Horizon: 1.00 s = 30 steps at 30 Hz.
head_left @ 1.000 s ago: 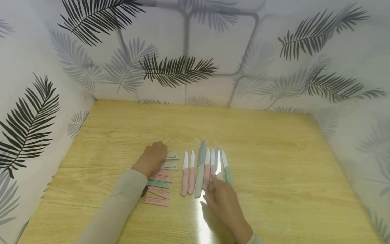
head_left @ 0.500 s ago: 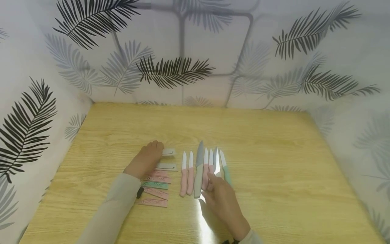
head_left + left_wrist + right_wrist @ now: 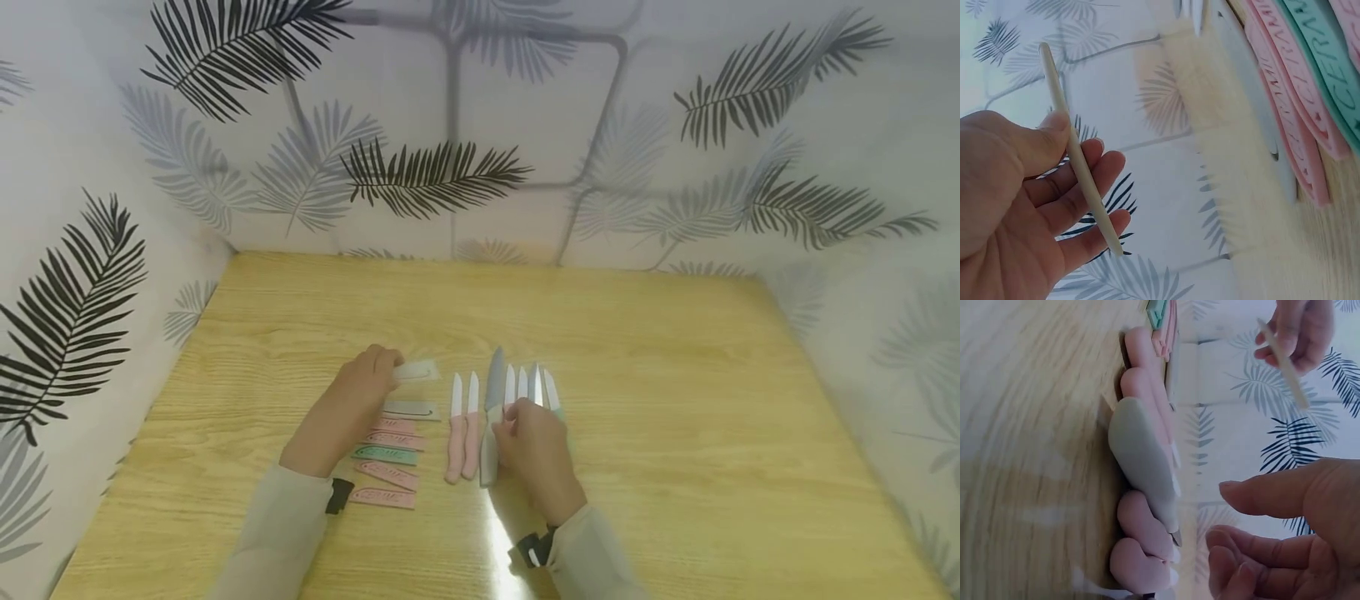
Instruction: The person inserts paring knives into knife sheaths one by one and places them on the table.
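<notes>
In head view I see knives (image 3: 488, 450) at 4 o'clock and other sheaths (image 3: 386, 454) at 6 from the white sheath (image 3: 416, 371); the right hand (image 3: 538, 446), seemingly grasping nothing, hides some knives. Pinched aloft in the left hand (image 3: 351, 398), the white sheath points lengthwise near 3 o'clock

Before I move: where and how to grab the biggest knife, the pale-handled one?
Take the biggest knife by the rear half of its handle, probably from above on the person's side: the blade points away, the handle's end is thick and rounded, and pink handles crowd both sides.
</notes>
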### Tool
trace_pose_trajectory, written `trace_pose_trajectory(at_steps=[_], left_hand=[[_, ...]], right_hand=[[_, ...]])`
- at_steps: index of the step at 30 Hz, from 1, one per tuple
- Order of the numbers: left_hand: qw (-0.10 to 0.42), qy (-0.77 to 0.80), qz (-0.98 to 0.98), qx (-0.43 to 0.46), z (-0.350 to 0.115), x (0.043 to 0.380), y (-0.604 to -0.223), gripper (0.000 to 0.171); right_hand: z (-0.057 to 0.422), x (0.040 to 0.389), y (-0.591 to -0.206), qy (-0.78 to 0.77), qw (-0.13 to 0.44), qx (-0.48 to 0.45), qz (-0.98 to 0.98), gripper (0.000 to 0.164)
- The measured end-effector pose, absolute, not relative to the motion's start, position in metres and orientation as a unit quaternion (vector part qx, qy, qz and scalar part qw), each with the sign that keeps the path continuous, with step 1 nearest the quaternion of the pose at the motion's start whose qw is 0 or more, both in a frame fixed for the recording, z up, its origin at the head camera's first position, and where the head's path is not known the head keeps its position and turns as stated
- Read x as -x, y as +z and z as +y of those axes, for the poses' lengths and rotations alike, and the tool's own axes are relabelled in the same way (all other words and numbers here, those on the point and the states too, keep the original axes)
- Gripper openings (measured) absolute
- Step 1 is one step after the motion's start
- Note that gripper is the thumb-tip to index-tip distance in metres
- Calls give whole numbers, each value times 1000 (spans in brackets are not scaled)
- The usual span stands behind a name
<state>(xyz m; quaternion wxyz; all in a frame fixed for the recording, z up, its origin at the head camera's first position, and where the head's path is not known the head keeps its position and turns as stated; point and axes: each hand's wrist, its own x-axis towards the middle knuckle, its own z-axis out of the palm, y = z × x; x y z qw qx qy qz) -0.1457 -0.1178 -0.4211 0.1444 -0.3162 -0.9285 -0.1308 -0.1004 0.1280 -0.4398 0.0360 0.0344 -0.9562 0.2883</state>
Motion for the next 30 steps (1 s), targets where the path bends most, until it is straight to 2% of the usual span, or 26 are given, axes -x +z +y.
trace_pose_trajectory(at_steps=[3,7,10,13,20,30], left_hand=[[167,-144,-918,329,-117,140,-420,24],[197,-154,-902,351,-118,134,-421,23],[215,-156,-894,362,-119,132,-422,22],[223,-156,-890,365,-120,131,-422,22],[206,-160,-894,365,-121,129,-422,23],[249,-178,-880,364,-129,132,-413,20]], right_hand=[[124,105,-442,283,20,-26,-959,13],[121,109,-445,251,7,-25,-968,34],[119,112,-446,234,-6,-22,-972,40],[117,116,-446,230,-21,-12,-973,37],[113,121,-445,211,-42,9,-977,29],[107,129,-448,171,-33,9,-985,32]])
